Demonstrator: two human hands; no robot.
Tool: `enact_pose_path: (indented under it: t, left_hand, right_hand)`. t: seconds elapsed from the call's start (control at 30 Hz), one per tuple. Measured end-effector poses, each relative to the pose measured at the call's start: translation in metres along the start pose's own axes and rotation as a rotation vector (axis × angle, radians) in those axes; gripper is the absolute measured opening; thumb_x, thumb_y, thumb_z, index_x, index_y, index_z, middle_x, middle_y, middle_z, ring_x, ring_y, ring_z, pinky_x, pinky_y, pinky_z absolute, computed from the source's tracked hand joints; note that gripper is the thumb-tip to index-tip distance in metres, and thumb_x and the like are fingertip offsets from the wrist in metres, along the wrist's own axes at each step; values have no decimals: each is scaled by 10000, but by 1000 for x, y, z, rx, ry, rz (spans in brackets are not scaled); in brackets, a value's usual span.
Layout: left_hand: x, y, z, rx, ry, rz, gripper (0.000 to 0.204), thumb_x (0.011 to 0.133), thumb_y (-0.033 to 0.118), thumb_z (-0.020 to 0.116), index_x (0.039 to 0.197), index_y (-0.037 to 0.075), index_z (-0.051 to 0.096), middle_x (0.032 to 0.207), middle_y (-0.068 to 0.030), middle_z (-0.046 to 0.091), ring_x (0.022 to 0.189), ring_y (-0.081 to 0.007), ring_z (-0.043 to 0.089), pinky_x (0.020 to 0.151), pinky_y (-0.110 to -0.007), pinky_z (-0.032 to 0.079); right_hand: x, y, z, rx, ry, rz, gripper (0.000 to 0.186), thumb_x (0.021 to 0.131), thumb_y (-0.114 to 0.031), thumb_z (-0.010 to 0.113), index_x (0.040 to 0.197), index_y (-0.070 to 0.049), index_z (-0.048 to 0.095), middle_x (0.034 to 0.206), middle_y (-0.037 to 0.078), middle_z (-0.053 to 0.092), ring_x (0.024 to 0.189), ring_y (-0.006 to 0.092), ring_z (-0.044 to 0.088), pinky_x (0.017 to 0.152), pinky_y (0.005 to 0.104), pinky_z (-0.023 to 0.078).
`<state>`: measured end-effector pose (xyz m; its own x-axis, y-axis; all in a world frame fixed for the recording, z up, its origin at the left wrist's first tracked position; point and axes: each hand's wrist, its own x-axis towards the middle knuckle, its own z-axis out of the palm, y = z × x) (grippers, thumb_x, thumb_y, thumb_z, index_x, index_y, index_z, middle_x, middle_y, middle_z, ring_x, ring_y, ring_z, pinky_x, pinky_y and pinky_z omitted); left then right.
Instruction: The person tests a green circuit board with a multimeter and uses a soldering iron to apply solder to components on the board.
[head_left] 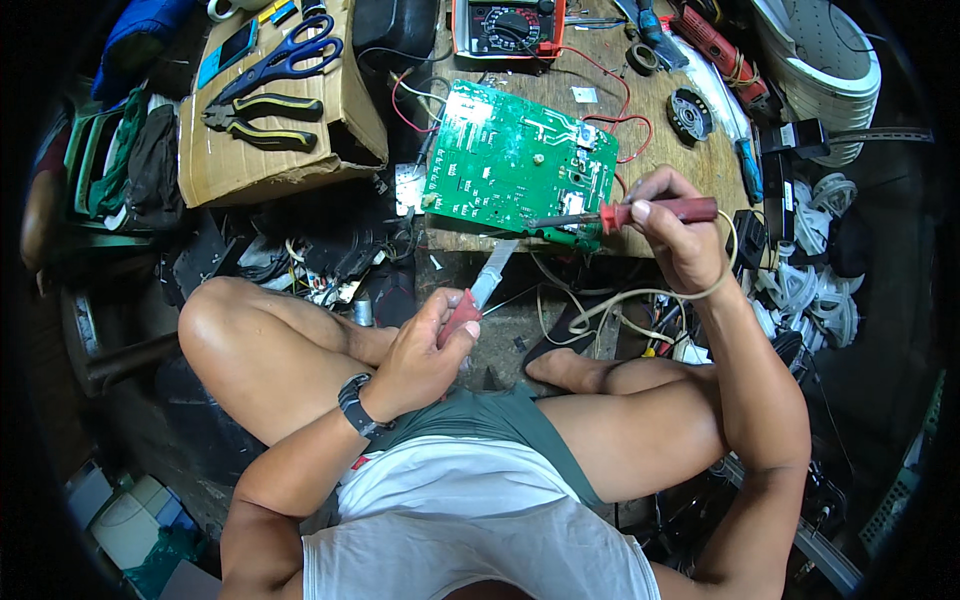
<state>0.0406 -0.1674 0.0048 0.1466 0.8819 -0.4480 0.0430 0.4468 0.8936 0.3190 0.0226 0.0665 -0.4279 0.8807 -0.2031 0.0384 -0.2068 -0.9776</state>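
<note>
My right hand (675, 230) grips a red soldering iron (690, 210) with a cord, its metal shaft reaching over the lower part of a green circuit board (510, 150) at the front of the wooden bench. The board shows its solder side and has red and pale wires around it. Below the board, my left hand (430, 350) is closed on a red-handled tool (460, 312) with a pale, flat end pointing up toward the board's lower edge; I cannot make out its exact kind.
A cardboard box (210, 165) bears scissors (275, 70) and pliers (275, 135) at upper left. A multimeter (510, 30), a red tool (718, 60) and a black round part (688, 115) lie on the bench (590, 70). White plastic containers (820, 90), cables and electronic clutter surround my crossed legs.
</note>
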Motion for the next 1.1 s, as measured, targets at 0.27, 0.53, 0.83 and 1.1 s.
enact_pose_path:
  t: [0.27,0.53,0.83,1.1]
  left_hand:
    - [3,5,-3,190,82,116,451,1014,155,628,1426,30,494,1076,-63,652,924,-90,584,807,-272,497]
    - [10,6,0,245,133,164,441,988,128,662,1395,14,533,961,-27,650,826,-78,578,730,-264,492]
    - [10,7,0,222,134,95,450,995,158,679,1383,-10,525,1010,-130,698,861,-212,689,773,-332,533]
    - [13,-3,14,-136,122,4,342,1050,101,613,1306,22,400,926,-11,585,773,-57,577,675,-222,489]
  right_hand:
    - [25,1,8,85,-143,95,163,934,-168,712,933,-48,601,878,71,667,847,154,640,812,306,495]
    - [37,23,0,119,-151,85,161,907,-179,727,935,-73,608,774,1,589,670,71,483,609,256,366]
    - [37,25,4,116,-126,68,163,905,-184,736,923,-76,614,766,7,593,657,65,459,592,256,346]
    - [36,24,6,168,-126,78,167,921,-188,730,941,-76,609,805,30,641,667,60,468,611,247,365]
